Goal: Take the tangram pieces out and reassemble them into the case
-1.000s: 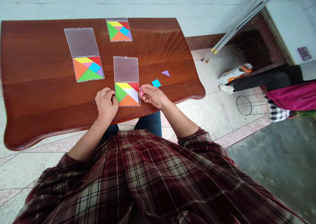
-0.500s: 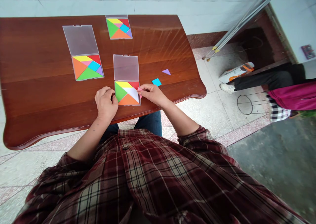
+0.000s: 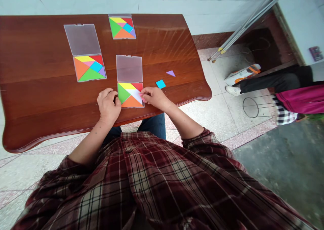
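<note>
An open clear case (image 3: 129,69) lies near the table's front edge, its lid folded back. In its tray sit green (image 3: 122,94), yellow (image 3: 127,86), red (image 3: 139,86) and orange (image 3: 131,102) tangram pieces, with a bare white area (image 3: 135,94) among them. My right hand (image 3: 155,97) pinches a pink tangram triangle (image 3: 141,97), partly hidden by the fingers, over the tray's right side. My left hand (image 3: 109,105) is closed, with bent fingers and thumb against the tray's left edge. Right of the case lie a blue square (image 3: 160,84) and a purple triangle (image 3: 170,73).
Two other tangram cases, one at the left (image 3: 89,68) and one at the back (image 3: 122,28), hold filled sets on the brown table (image 3: 45,101). Beyond the right end are crutches (image 3: 220,51), a box (image 3: 243,74), a wire stand (image 3: 250,107) and a seated person's leg (image 3: 268,83).
My right hand has moved slightly left, bringing the pink triangle further over the white area. My left hand stays at the case's edge.
</note>
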Action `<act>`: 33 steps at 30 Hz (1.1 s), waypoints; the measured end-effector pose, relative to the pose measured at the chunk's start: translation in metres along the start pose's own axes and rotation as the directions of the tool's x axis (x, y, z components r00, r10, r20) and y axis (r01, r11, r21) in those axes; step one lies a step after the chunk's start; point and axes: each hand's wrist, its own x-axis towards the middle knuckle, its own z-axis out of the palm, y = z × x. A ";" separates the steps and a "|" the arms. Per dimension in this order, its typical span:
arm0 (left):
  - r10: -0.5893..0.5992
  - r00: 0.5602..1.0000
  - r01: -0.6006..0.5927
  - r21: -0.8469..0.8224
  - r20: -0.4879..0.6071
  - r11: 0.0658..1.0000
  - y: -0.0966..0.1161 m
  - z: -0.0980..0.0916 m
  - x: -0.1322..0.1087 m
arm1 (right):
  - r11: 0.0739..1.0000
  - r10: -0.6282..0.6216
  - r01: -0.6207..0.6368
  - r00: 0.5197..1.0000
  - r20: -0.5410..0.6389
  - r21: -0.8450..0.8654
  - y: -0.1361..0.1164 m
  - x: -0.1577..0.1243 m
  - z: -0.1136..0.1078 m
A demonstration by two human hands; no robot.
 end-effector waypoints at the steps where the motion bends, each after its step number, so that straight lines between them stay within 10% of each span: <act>1: -0.002 1.000 0.002 -0.001 -0.001 1.000 0.000 0.000 0.000 | 1.000 0.008 -0.008 1.000 -0.004 -0.001 0.001 0.000 0.001; 33: 0.009 1.000 -0.009 0.022 -0.002 1.000 -0.001 0.001 -0.001 | 0.918 -0.135 0.123 0.991 -0.006 -0.376 -0.003 -0.006 0.000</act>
